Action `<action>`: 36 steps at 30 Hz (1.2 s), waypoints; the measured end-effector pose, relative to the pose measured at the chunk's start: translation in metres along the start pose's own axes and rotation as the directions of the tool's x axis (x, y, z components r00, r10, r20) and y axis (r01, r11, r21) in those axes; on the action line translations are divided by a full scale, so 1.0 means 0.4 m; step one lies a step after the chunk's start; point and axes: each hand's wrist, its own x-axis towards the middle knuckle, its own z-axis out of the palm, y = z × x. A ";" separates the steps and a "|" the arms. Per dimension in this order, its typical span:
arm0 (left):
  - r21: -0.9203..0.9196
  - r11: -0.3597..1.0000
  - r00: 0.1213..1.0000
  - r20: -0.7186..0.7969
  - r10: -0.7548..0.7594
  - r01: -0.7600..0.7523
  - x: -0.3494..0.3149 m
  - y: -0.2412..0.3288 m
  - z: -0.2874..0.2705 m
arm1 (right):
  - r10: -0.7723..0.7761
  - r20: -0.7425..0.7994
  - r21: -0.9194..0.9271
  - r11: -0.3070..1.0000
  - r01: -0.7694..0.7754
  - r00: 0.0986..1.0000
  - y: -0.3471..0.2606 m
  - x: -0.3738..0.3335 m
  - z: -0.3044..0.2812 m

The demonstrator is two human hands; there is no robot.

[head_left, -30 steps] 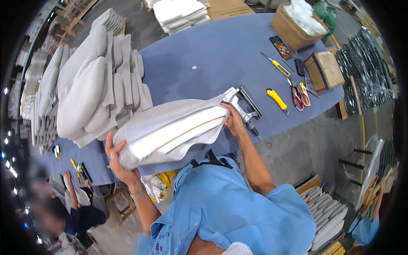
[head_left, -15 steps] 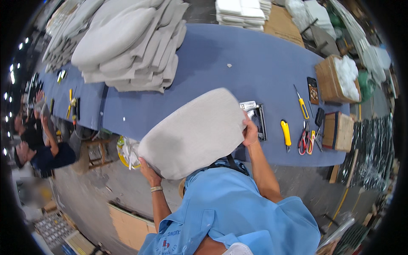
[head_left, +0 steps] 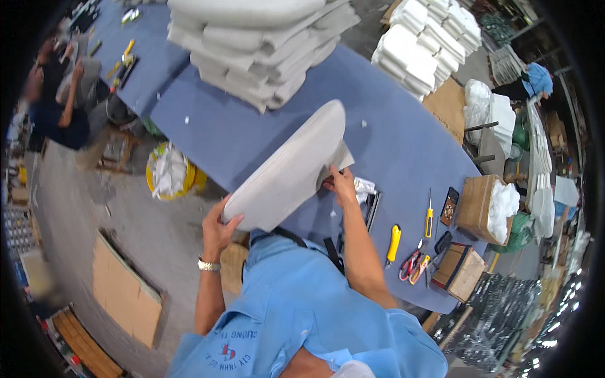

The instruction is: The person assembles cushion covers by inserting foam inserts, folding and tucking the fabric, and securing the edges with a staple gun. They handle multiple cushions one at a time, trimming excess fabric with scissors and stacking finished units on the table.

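Note:
A light grey fabric-covered cushion panel (head_left: 283, 167) is held tilted above the table's near edge, its long rounded edge up. My left hand (head_left: 217, 228) grips its lower left end, thumb on the face. At the other end my right hand (head_left: 342, 184) pinches a loose flap of the grey cover (head_left: 341, 157); some fingertips are hidden behind it. A staple gun (head_left: 372, 211) lies on the table just beyond my right wrist, partly covered by the forearm.
On the blue table (head_left: 403, 164) stand a tall stack of grey covers (head_left: 252, 57), a yellow cutter (head_left: 394, 244), a screwdriver (head_left: 429, 217), red-handled pliers (head_left: 409, 261) and a carton of white stuffing (head_left: 482, 208). A yellow bucket (head_left: 189, 179) sits on the floor; a co-worker (head_left: 60, 113) is far left.
The panel has tipped from showing its broad face to a steeper, edge-on angle. My right hand has shifted from its side edge to the loose flap. The whole view has swung round.

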 end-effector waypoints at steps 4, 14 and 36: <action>0.314 0.929 0.970 0.199 0.139 -0.197 -0.043 0.118 -0.007 | -0.002 -0.105 0.171 0.985 0.021 0.994 0.113 0.059 -0.025; 0.524 0.817 0.863 0.500 -0.066 -0.241 0.055 0.287 0.123 | 0.131 0.012 0.567 0.816 -0.114 0.991 -0.063 0.093 0.001; 0.495 0.754 0.745 0.667 -0.012 -0.432 0.592 0.389 0.601 | -0.106 -0.704 -0.057 0.994 0.092 0.703 -0.012 0.197 0.155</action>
